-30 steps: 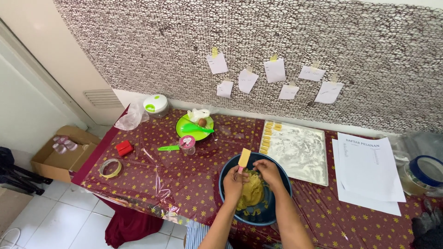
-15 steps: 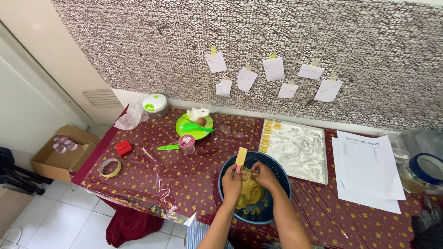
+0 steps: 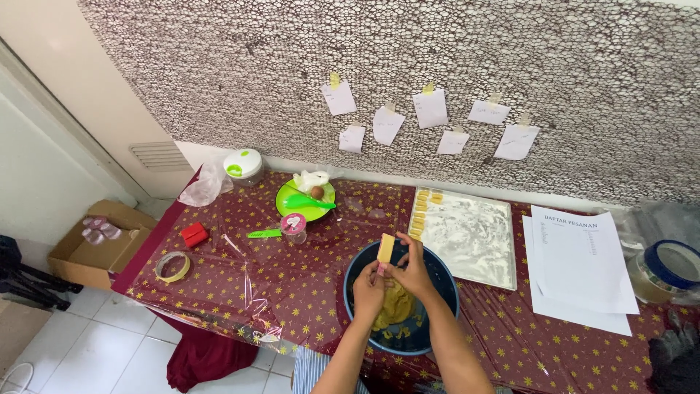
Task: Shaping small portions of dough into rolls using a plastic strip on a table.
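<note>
Grip: our right hand [image 3: 414, 268] and left hand [image 3: 368, 286] pinch a small yellow dough block [image 3: 385, 248] together | Axis: block upright, rising above our fingertips | Place: over the blue bowl [image 3: 356, 261], dough mass [image 3: 394, 306] directly beneath, floured tray [image 3: 474, 241] beyond-right, nearer our right hand.

Seven small white notes [image 3: 430, 109], each taped with a yellow strip, hang on the patterned wall at twelve o'clock. A white printed sheet [image 3: 580, 266] lies on the table at three o'clock. A brown cardboard box [image 3: 91, 244] sits on the floor at nine o'clock.
</note>
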